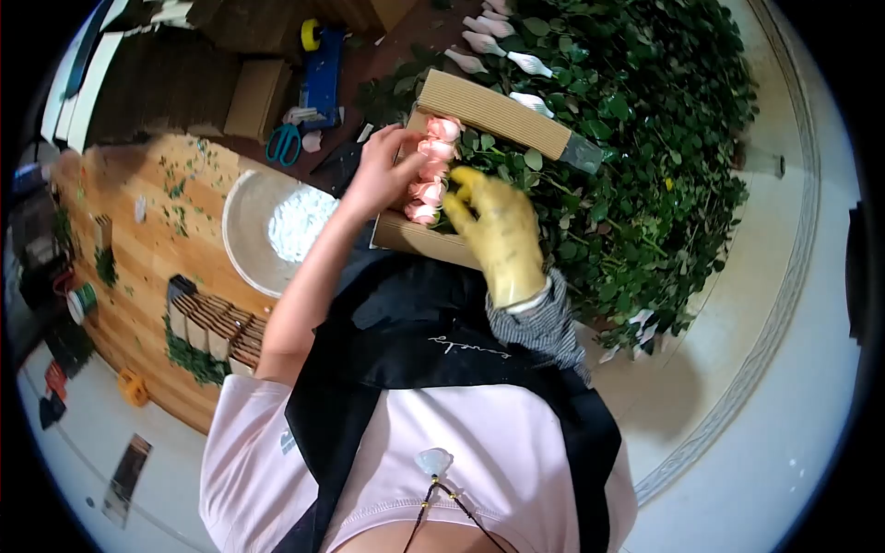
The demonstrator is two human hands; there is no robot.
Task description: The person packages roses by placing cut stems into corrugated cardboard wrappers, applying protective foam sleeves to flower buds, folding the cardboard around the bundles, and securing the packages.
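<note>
A short row of pink roses lies with the heads toward the left end of a cardboard tray and green stems running right. My bare left hand reaches over the tray's left end, fingers and thumb closed around one rose head near the top of the row. On the other side of the blooms is my right hand in a yellow rubber glove. Its thumb and fingers are apart, a little blurred, close to the lower rose heads and the leaves.
A large pile of leafy rose stems covers the right side, with several white-sleeved buds along its top. To the left stands a round bowl of white material. Blue scissors lie above it; a wooden rack sits below.
</note>
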